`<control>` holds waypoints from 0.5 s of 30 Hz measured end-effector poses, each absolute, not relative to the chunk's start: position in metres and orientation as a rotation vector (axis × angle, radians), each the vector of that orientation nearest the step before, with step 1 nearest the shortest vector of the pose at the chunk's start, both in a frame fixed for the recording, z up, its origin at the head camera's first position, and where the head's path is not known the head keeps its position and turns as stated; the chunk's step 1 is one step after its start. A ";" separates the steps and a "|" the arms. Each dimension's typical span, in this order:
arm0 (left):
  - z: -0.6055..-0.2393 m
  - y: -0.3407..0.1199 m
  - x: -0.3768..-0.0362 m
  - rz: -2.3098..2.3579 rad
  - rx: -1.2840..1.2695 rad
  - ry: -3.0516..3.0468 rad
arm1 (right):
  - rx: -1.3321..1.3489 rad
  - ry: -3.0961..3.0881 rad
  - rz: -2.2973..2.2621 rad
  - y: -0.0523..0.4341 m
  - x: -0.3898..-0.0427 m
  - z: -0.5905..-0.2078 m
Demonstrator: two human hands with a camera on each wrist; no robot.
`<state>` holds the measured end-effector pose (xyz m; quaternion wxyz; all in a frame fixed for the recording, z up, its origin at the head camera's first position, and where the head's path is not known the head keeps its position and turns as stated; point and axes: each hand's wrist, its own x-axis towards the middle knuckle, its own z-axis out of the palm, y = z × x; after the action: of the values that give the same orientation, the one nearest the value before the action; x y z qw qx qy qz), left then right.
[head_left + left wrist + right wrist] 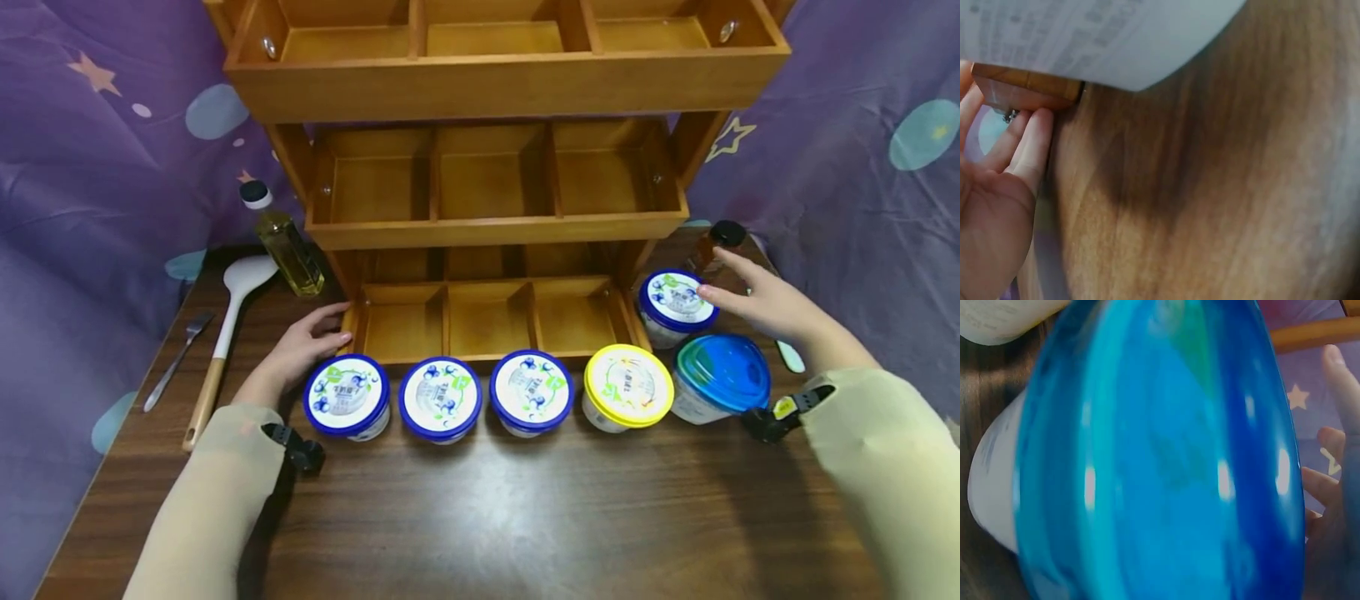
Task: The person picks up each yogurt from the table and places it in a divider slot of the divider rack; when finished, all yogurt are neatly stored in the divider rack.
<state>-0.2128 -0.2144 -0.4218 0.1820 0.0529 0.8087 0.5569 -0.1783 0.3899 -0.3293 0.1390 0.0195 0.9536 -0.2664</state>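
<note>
My left hand (303,346) is at the lower left corner of the wooden rack (487,233). Its fairly straight fingers (1035,140) touch the rack's side in the left wrist view. Close by that hand stands a blue-lidded tub (347,396). On the other side, my right hand (776,304) reaches forward with fingers spread, holding nothing. Its fingertips overlap a small dark-capped bottle (726,235) and the edge of another blue-lidded tub (678,302) in the head view. Below that wrist sits a tub with a translucent blue lid (723,371), which fills much of the right wrist view.
Along the rack's front stand two more blue-lidded tubs (440,398) (532,392) and a yellow-lidded tub (628,387). An oil bottle (288,250), a white ladle with a wooden handle (232,312) and a fork (177,358) are at left. Purple cloth (90,183) hangs behind.
</note>
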 end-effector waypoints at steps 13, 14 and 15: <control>-0.410 -0.209 -0.202 1.611 0.148 2.233 | -0.113 2.748 -0.685 0.371 -0.186 -0.336; -0.410 -0.209 -0.202 1.606 0.140 2.238 | -0.125 2.749 -0.686 0.371 -0.186 -0.337; -0.410 -0.209 -0.202 1.600 0.129 2.244 | -0.134 2.750 -0.681 0.370 -0.187 -0.339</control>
<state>-0.2020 -0.2091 -0.4097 0.1901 0.0458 0.7984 0.5694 -0.1871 0.3704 -0.3389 0.1519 -0.0466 0.9583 -0.2373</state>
